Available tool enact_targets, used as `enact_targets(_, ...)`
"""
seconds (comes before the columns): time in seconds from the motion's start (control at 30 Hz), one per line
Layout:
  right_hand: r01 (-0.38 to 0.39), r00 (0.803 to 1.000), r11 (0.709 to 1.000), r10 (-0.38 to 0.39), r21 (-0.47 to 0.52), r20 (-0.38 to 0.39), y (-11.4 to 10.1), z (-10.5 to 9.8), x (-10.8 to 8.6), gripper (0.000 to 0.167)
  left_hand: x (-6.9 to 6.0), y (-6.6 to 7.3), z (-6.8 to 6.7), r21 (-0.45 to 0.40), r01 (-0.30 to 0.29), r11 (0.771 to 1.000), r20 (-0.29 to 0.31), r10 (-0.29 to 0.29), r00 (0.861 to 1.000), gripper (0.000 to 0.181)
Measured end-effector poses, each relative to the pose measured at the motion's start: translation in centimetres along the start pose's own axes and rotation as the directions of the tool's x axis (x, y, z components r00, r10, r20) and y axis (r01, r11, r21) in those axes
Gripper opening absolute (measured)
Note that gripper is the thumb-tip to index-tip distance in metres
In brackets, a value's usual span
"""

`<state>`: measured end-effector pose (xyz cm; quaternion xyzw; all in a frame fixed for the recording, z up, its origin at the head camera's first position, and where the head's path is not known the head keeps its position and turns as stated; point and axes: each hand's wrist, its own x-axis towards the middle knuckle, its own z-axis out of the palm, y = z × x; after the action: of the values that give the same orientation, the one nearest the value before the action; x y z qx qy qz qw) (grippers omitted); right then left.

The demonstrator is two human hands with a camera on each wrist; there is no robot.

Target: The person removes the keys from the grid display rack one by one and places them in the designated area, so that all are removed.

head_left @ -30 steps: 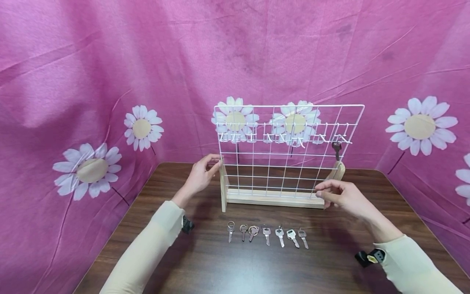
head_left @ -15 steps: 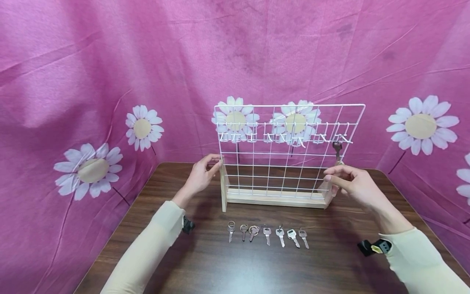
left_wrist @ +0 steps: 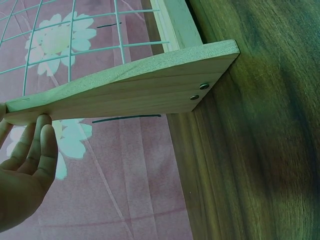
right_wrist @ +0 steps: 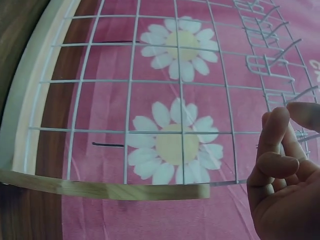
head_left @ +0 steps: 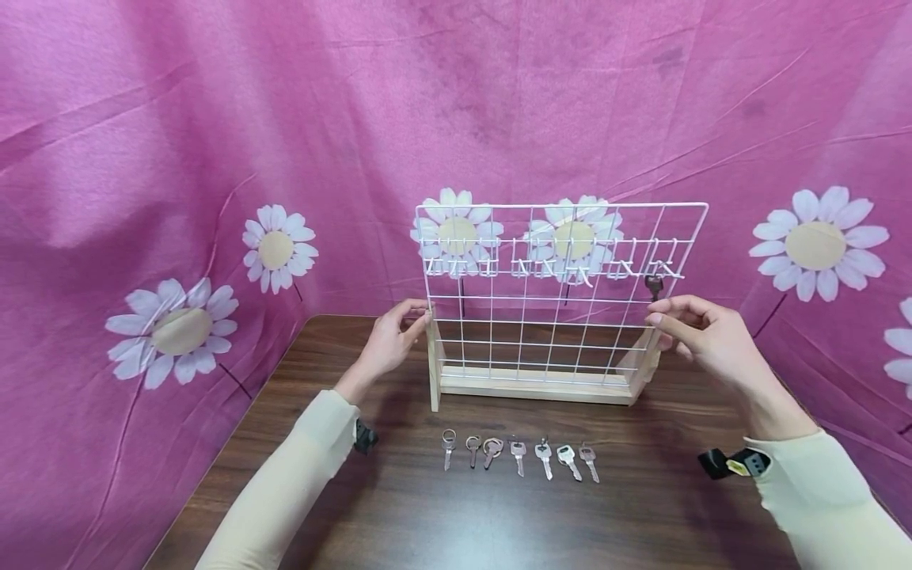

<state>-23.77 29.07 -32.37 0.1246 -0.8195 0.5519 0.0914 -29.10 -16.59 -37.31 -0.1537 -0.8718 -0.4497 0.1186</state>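
Note:
A white wire grid rack (head_left: 541, 299) on a wooden stand (head_left: 534, 385) has a row of hooks near its top. On the right-end hook hangs a dark key (head_left: 653, 283). My left hand (head_left: 388, 340) holds the rack's left wooden side panel (left_wrist: 125, 95), thumb side at its edge. My right hand (head_left: 705, 336) is just below the hanging key, thumb and index close together at its lower end; the fingers hide the key's tip. No key shows between the fingertips in the right wrist view. Several silver keys (head_left: 518, 457), some with visible rings, lie in a row before the stand.
The rack stands on a dark wood table (head_left: 399, 507). Behind and beside it hangs a pink cloth (head_left: 356, 119) printed with white daisies. The stand's right wooden side (right_wrist: 125, 191) lies below the right hand.
My right hand has risen from the rack's lower right corner, along its right side, to the hanging key. My left hand has stayed on the left panel. The row of keys is unmoved.

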Motion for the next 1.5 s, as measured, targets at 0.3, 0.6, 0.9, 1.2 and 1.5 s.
enact_targets(0.3, -0.038, 0.992, 0.976, 0.063, 0.213, -0.113, -0.8, -0.4, 0.3, 0.014, 0.1, -0.1, 0.1, -0.002, -0.006, 1.000, -0.010, 0.006, 1.000, 0.034)
enact_targets(0.6, 0.034, 0.977, 0.955, 0.030, 0.294, -0.210, -0.6, 0.2, 1.0, 0.011, 0.2, -0.3, 0.1, 0.006, -0.009, 1.000, -0.012, 0.010, 1.000, 0.033)
enact_targets(0.9, 0.079, 0.976, 0.934, -0.001, 0.348, -0.218, -0.5, 0.3, 1.8, 0.020, 0.1, -0.2, 0.1, 0.010, -0.015, 1.000, -0.016, 0.016, 1.000, 0.032)
enact_targets(1.2, 0.073, 0.973, 0.957, -0.007, 0.279, -0.229, -0.5, 0.8, 2.2, 0.014, 0.1, -0.2, 0.1, -0.003, 0.001, 1.000, -0.001, -0.001, 1.000, 0.034)
enact_targets(1.5, 0.065, 0.972, 0.971, -0.009, 0.230, -0.236, -0.7, 0.7, 2.2, 0.013, 0.1, -0.3, 0.2, 0.006, -0.002, 1.000, -0.009, 0.002, 1.000, 0.031)
